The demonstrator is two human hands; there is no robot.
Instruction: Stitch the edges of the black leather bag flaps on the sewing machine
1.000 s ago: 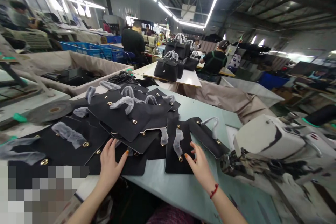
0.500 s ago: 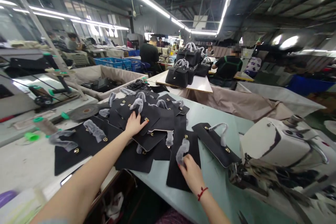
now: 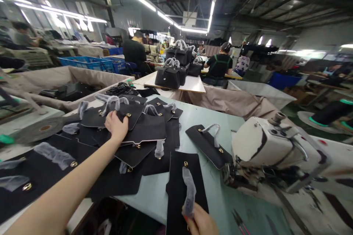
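Note:
At the near edge of the green tabletop, my right hand (image 3: 202,222) is closed on the plastic-wrapped handle (image 3: 189,191) of a black bag panel (image 3: 176,176) with gold ring fittings. Part of that hand is cut off by the bottom of the view. To the left, my left hand (image 3: 117,126) reaches over a heap of similar panels. Its fingers are closed on an upper black bag panel (image 3: 91,118), close to a wrapped handle (image 3: 113,103); the fingertips are partly hidden. Another black panel (image 3: 209,146) with a wrapped handle lies apart, beside the sewing machine.
A white sewing machine (image 3: 256,147) stands at the right, with pink-handled snips (image 3: 240,223) near it. Finished black handbags (image 3: 167,77) sit on a white table behind. Fabric-lined bins (image 3: 220,99) border the bench. Several people work farther back.
My view has turned right and moved closer. My right hand has drawn the panel by its handle toward me, away from the heap. My left hand has shifted onto another part of the heap.

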